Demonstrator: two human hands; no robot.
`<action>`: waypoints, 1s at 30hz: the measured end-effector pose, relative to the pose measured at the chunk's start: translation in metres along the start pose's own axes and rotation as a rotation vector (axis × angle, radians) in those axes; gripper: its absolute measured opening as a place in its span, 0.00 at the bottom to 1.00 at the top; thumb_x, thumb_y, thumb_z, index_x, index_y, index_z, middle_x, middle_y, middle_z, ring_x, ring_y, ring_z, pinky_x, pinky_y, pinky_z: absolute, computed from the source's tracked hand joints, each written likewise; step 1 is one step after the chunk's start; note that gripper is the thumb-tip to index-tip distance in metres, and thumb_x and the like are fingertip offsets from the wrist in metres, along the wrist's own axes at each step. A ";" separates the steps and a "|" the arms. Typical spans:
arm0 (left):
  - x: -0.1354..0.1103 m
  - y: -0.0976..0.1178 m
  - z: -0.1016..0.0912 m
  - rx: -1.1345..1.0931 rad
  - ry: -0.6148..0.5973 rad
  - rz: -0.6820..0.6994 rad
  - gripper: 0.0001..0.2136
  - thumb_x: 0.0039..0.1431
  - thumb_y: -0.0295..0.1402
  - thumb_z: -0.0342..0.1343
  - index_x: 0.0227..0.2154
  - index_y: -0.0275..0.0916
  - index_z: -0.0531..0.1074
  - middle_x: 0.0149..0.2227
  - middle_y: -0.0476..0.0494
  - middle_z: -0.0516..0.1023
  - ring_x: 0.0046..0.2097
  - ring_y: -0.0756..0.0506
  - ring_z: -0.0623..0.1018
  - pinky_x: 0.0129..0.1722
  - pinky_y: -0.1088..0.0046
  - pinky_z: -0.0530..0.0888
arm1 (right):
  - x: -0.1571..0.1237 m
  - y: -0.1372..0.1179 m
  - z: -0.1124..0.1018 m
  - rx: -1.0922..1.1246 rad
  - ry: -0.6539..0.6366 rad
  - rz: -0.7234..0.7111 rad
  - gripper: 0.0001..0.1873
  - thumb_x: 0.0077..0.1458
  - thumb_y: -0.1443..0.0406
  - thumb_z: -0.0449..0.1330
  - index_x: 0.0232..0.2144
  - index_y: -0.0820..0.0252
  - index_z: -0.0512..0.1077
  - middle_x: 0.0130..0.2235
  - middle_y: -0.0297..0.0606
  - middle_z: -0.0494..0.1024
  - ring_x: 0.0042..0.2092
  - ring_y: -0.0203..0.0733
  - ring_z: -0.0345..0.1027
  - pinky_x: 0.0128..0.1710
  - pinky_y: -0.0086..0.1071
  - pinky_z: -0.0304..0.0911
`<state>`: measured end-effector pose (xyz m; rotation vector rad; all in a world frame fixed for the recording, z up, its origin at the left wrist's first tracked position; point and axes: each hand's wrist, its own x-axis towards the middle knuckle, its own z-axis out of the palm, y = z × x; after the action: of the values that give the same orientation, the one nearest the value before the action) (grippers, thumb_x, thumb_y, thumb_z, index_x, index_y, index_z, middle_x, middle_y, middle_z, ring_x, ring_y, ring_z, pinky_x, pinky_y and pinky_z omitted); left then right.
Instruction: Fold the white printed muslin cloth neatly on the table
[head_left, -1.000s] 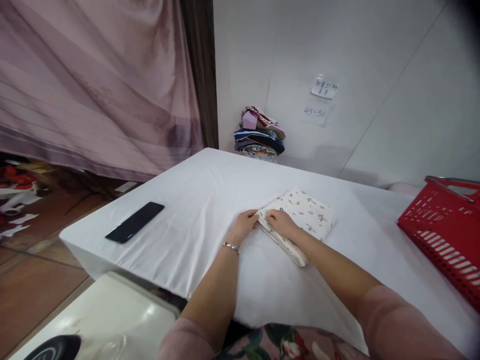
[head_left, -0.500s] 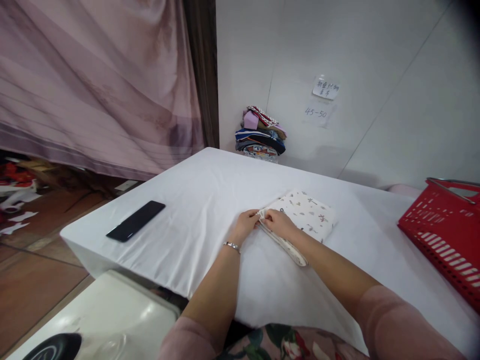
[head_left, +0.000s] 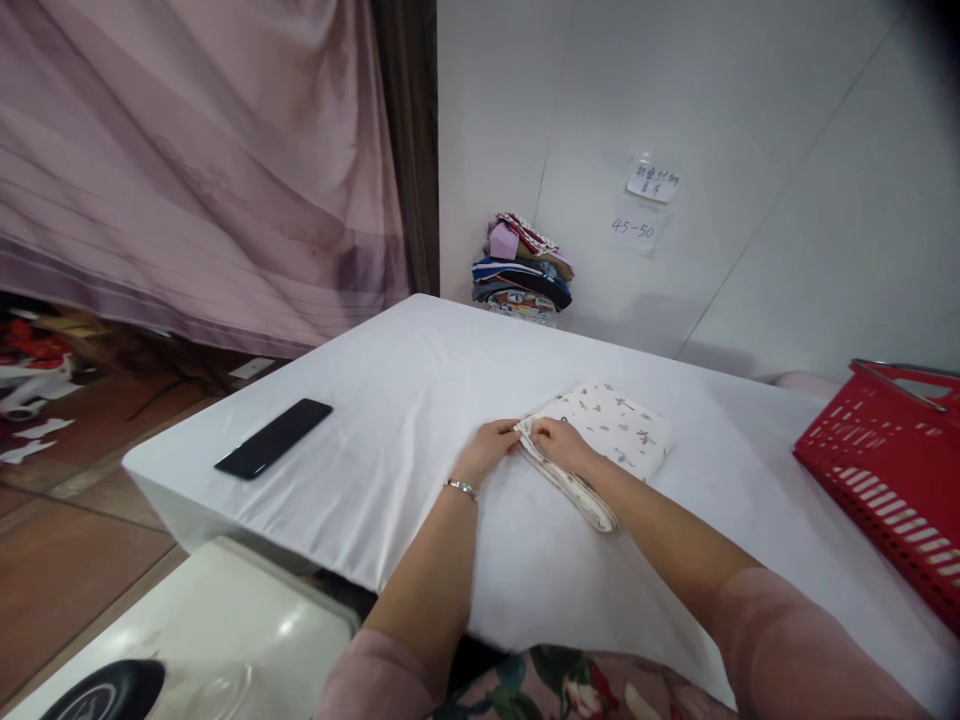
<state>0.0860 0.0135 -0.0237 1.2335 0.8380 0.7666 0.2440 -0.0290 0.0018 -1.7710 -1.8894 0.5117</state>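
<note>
The left hand (head_left: 491,447) and right hand (head_left: 559,444) each pinched the near corner of the folded cloth (head_left: 619,432) — it lay on the worktop (head_left: 405,390), between a phone (head_left: 274,438) and a red basket (head_left: 885,470).

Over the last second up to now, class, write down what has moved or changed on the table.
Nothing visibly changed. The left hand and right hand still grip the same corner of the folded cloth, which has not shifted. The phone and red basket lie where they were.
</note>
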 end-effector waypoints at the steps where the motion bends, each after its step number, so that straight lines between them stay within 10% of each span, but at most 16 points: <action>1: 0.001 -0.001 0.000 0.000 0.015 -0.006 0.13 0.50 0.29 0.55 0.40 0.35 0.76 0.29 0.46 0.76 0.29 0.53 0.71 0.29 0.79 0.69 | -0.001 0.000 0.000 0.026 0.004 0.009 0.06 0.50 0.67 0.53 0.23 0.58 0.69 0.24 0.29 0.70 0.28 0.35 0.61 0.29 0.26 0.53; 30: 0.001 0.001 0.004 -0.072 0.063 -0.060 0.13 0.48 0.29 0.55 0.37 0.33 0.76 0.26 0.46 0.76 0.29 0.52 0.72 0.32 0.75 0.71 | -0.006 -0.005 0.002 0.320 0.054 0.096 0.08 0.48 0.61 0.53 0.21 0.58 0.64 0.20 0.27 0.64 0.24 0.34 0.57 0.26 0.26 0.53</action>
<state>0.0893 0.0126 -0.0219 1.1203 0.8872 0.7835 0.2389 -0.0353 0.0027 -1.6491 -1.5891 0.7480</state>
